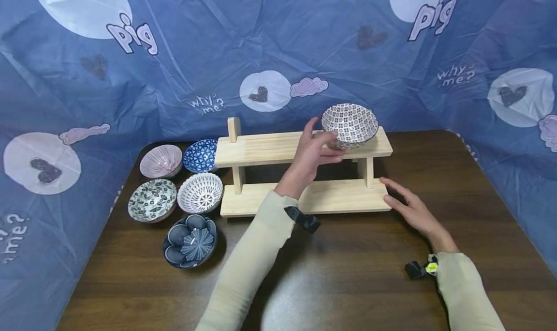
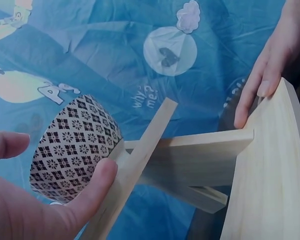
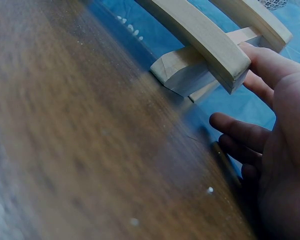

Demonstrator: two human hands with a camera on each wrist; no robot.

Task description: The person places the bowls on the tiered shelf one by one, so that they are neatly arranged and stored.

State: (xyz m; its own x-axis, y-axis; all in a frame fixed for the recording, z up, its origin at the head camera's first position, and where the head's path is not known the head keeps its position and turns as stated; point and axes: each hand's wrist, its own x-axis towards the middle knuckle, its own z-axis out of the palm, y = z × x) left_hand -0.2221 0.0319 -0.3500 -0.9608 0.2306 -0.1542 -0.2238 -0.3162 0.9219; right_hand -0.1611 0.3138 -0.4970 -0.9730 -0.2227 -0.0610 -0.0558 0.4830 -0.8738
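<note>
A white bowl with a dark flower lattice (image 1: 350, 123) stands on the right part of the upper board of a two-tier wooden rack (image 1: 261, 149). My left hand (image 1: 306, 159) is spread at the bowl's left and near side. In the left wrist view, its thumb (image 2: 102, 177) lies at the bowl's lower side near the board edge, and another finger stands just off the rim. With fairly straight fingers, my right hand (image 1: 411, 210) touches the right end of the rack's lower board (image 1: 339, 198); its lower fingers (image 3: 240, 132) hang free beside the board.
Several patterned bowls are grouped left of the rack: pink (image 1: 161, 160), blue lattice (image 1: 200, 156), green leaf (image 1: 152, 200), white (image 1: 200, 193) and dark blue flower (image 1: 190, 241). A small wooden upright (image 1: 233, 129) rises at the rack's back left. Blue printed cloth (image 1: 278, 40) surrounds the brown table (image 1: 348, 273).
</note>
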